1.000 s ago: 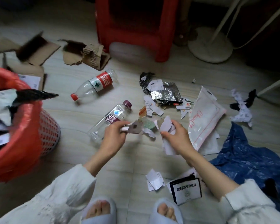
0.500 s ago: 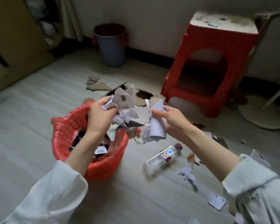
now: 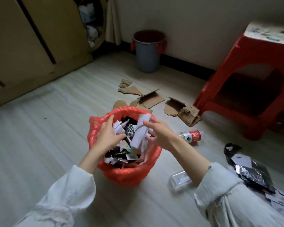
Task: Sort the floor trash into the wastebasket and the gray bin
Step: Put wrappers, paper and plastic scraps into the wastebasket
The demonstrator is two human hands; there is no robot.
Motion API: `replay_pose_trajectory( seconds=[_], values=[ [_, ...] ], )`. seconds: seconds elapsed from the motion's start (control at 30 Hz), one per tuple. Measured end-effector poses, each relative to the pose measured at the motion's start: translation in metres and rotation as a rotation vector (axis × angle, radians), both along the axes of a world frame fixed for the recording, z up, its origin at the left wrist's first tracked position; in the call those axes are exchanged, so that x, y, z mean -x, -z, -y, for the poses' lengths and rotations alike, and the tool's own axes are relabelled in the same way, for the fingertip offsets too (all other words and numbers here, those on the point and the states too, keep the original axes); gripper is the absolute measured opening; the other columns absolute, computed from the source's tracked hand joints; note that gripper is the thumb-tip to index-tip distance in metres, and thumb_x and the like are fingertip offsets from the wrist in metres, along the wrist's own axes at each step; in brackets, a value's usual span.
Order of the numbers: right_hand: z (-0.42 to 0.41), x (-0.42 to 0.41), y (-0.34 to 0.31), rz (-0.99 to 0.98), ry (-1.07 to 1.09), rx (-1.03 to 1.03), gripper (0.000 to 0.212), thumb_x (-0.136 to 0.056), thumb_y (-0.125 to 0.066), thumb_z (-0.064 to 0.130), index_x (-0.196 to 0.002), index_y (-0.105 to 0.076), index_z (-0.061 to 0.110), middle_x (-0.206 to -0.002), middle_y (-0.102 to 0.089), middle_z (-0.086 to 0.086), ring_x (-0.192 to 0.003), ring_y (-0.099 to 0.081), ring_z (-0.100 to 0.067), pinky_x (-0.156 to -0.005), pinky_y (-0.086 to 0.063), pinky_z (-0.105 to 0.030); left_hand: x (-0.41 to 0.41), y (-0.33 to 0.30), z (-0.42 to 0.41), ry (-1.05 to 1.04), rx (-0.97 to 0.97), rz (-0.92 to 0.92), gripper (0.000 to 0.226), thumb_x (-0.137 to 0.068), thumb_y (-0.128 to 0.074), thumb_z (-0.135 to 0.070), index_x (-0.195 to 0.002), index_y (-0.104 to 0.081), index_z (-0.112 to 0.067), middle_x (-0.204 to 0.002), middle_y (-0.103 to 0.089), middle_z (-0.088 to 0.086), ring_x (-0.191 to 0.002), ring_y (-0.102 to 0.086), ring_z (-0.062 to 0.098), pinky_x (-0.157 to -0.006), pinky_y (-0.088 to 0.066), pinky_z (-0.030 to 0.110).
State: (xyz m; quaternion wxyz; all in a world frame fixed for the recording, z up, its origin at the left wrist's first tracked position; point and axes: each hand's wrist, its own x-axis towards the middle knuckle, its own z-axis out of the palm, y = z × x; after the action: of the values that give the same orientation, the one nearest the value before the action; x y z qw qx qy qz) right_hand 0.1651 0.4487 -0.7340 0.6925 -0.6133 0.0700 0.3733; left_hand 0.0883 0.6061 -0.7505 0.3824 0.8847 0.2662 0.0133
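The red-lined wastebasket [image 3: 128, 173] stands on the floor just in front of me, full of paper scraps and wrappers. My left hand [image 3: 109, 135] hovers over its left side with fingers spread, holding nothing. My right hand [image 3: 159, 132] is over its right side, fingers loose, beside a rolled white paper [image 3: 140, 133] that drops into the basket. The gray bin [image 3: 148, 52] with red handles stands against the far wall. A red-labelled bottle [image 3: 191, 136] lies right of the basket; a clear bottle [image 3: 180, 179] shows under my right forearm.
Torn cardboard pieces [image 3: 152, 99] lie behind the basket. A red plastic stool [image 3: 246, 79] stands at the right. Foil and black wrappers with paper scraps [image 3: 251, 172] cover the floor at lower right. Brown cabinet doors [image 3: 31, 46] line the left.
Both hands carried scraps from the floor to the basket and let them go. The view swung up and left, bringing the basket to the centre.
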Motion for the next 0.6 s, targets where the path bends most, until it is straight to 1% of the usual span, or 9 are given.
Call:
replay_pose_trajectory(
  seconds=[0.07,0.1,0.13,0.2,0.3,0.37,0.47,0.53,0.6],
  values=[
    [0.004,0.003,0.016,0.045,-0.126,0.110,0.061,-0.093,-0.055,0.015,-0.146,-0.025,0.010,-0.148,-0.035,-0.010,-0.131,-0.040,-0.024,-0.102,-0.037,-0.037,0.004,0.012,-0.001,0.067,0.011,-0.105,0.089,-0.080,-0.068,-0.019,-0.149,-0.012,-0.017,-0.151,-0.018,0.017,-0.141,-0.018,0.026,-0.112,-0.020,0.035],
    [0.009,0.004,0.021,0.086,-0.147,0.144,0.062,-0.094,-0.053,0.016,-0.147,-0.022,0.009,-0.149,-0.034,-0.009,-0.130,-0.042,-0.024,-0.102,-0.038,-0.037,0.005,0.015,0.000,0.083,-0.011,-0.100,0.084,-0.083,-0.065,-0.020,-0.148,-0.011,-0.018,-0.152,-0.015,0.017,-0.142,-0.016,0.026,-0.112,-0.018,0.034],
    [0.014,0.005,0.023,0.125,-0.135,0.175,0.059,-0.094,-0.051,0.016,-0.146,-0.025,0.008,-0.146,-0.037,-0.010,-0.125,-0.047,-0.024,-0.102,-0.040,-0.037,0.006,0.018,0.002,0.108,-0.048,-0.083,0.078,-0.086,-0.060,-0.020,-0.148,-0.013,-0.019,-0.153,-0.012,0.017,-0.143,-0.013,0.025,-0.113,-0.016,0.034],
    [0.025,0.009,0.024,0.275,-0.101,0.287,0.044,-0.095,-0.047,0.015,-0.138,-0.040,0.008,-0.135,-0.050,-0.010,-0.114,-0.056,-0.024,-0.100,-0.046,-0.037,0.006,0.027,0.009,0.213,-0.158,-0.123,0.068,-0.091,-0.053,-0.026,-0.148,-0.016,-0.023,-0.156,-0.006,0.014,-0.144,-0.005,0.025,-0.116,-0.013,0.040],
    [0.042,0.021,0.030,0.786,-0.238,0.665,0.034,-0.093,-0.046,0.013,-0.125,-0.057,0.009,-0.128,-0.059,-0.008,-0.118,-0.054,-0.023,-0.103,-0.037,-0.030,0.007,0.044,0.030,0.486,-0.394,-0.317,0.065,-0.094,-0.042,-0.044,-0.146,-0.005,-0.039,-0.156,0.014,0.004,-0.144,0.011,0.028,-0.112,-0.006,0.058],
    [0.050,0.028,0.044,0.988,-0.391,0.785,0.040,-0.093,-0.047,0.014,-0.132,-0.050,0.010,-0.139,-0.049,-0.008,-0.131,-0.041,-0.021,-0.106,-0.024,-0.024,0.003,0.054,0.039,0.581,-0.450,-0.386,0.066,-0.092,-0.038,-0.054,-0.144,0.002,-0.046,-0.154,0.024,0.000,-0.142,0.020,0.028,-0.107,0.001,0.065],
    [0.058,0.033,0.065,1.059,-0.543,0.862,0.058,-0.093,-0.048,0.023,-0.147,-0.026,0.015,-0.156,-0.016,-0.006,-0.145,-0.011,-0.020,-0.117,-0.011,-0.027,-0.007,0.065,0.037,0.641,-0.494,-0.419,0.068,-0.089,-0.037,-0.060,-0.141,0.007,-0.050,-0.152,0.030,-0.003,-0.140,0.025,0.028,-0.105,0.005,0.069],
    [0.060,0.031,0.071,1.082,-0.589,0.905,0.062,-0.094,-0.046,0.028,-0.149,-0.018,0.018,-0.158,-0.006,-0.004,-0.146,-0.003,-0.020,-0.118,-0.009,-0.032,-0.015,0.071,0.031,0.696,-0.565,-0.442,0.071,-0.087,-0.037,-0.063,-0.140,0.009,-0.052,-0.151,0.031,-0.003,-0.140,0.025,0.028,-0.104,0.005,0.070],
    [0.059,0.028,0.072,1.126,-0.656,0.981,0.057,-0.096,-0.041,0.031,-0.147,-0.020,0.019,-0.158,-0.006,-0.003,-0.146,0.000,-0.020,-0.118,-0.010,-0.038,-0.022,0.075,0.024,0.728,-0.592,-0.466,0.076,-0.084,-0.039,-0.067,-0.139,0.010,-0.053,-0.151,0.031,-0.004,-0.140,0.026,0.029,-0.103,0.005,0.070]
  ],
)
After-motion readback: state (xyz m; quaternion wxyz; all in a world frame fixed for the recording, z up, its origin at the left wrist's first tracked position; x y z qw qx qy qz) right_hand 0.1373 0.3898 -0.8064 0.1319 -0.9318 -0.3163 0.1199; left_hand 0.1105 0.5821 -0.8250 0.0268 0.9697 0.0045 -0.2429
